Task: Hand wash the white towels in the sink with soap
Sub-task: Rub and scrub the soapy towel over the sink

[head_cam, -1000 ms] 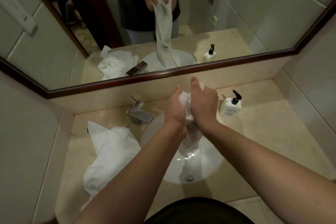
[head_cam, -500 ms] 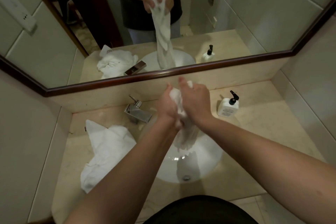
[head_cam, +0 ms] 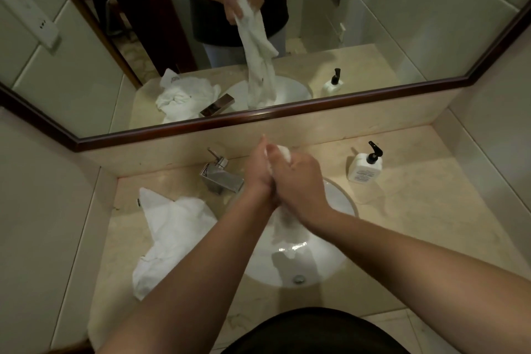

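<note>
Wet white cloth towel bunched betw left hand & right hand, fingers curled round it, frame centre over white round sink; prob soft, heavy, slippery w/ soap, best gripped at bunched top.

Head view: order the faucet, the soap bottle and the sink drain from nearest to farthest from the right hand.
From the right hand, which grips the white towel over the sink:
1. Faucet, to the left, just past the left hand.
2. Soap bottle, to the right on the counter.
3. Sink drain, below, at the bowl's near side.
Faucet and bottle are close to level.
</note>
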### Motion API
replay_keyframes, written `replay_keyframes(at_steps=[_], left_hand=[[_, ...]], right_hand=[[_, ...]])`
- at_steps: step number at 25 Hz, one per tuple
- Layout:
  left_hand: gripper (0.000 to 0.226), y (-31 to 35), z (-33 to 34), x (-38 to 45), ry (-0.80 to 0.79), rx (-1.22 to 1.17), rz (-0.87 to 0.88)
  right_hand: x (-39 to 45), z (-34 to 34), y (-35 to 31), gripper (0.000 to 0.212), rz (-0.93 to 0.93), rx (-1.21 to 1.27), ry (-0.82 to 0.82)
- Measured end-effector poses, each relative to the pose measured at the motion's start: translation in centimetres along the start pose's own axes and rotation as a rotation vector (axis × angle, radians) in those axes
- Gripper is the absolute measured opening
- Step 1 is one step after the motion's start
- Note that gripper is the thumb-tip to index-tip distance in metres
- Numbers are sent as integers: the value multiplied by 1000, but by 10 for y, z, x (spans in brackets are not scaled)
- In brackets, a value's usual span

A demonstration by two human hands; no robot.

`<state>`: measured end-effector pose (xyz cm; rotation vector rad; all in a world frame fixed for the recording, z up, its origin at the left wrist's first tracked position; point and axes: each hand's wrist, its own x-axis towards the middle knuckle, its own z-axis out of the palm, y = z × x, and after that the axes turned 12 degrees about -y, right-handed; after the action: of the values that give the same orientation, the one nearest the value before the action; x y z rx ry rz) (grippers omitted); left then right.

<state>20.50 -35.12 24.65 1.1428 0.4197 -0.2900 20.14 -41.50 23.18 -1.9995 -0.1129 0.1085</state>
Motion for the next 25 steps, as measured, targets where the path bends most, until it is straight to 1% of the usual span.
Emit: replay_keyframes(at_steps=[3,4,6,7,8,10,12,14,15,16,18,19,21,23,25], left_hand=[[62,-9,2,-3,-51,-23,-77],[64,-7,1,-3,-40,-40,-81],[61,-12,-11,5,30,-39,-82],[58,-15,-16,5,21,-5,-101],[58,-17,-17,2,-13,46,-138],[60,-28,-17,4,-47,171,-202],[63,-31,-20,8,6,245,-190],[64,-33,-30,12,67,317,-156],[64,-37,-37,14,87,365,-165],[64,-41,-44,15,100,432,-179],[64,-52,-58,22,109,567,-219],[64,-57,-65,26,96,628,-231],[61,-69,-80,37,43,738,-246],[60,-83,-95,47,3,805,-304],[67,-96,-108,56,-45,843,-398]], right_hand=[[12,-8,7,55,185,102,79],[11,-4,8,54,194,150,74],[-3,11,11,54,132,122,-8],[-7,14,14,55,114,91,-47],[-3,12,20,55,139,56,-41],[16,1,33,54,273,91,15],[24,-4,47,54,348,171,5],[20,-5,66,56,390,196,-57],[17,-6,76,55,412,191,-98],[14,-7,84,49,440,174,-145],[12,-12,98,26,483,139,-231],[9,-14,104,19,484,148,-262],[6,-15,119,28,500,139,-325],[7,-17,134,29,516,73,-373],[13,-18,152,13,522,-56,-411]])
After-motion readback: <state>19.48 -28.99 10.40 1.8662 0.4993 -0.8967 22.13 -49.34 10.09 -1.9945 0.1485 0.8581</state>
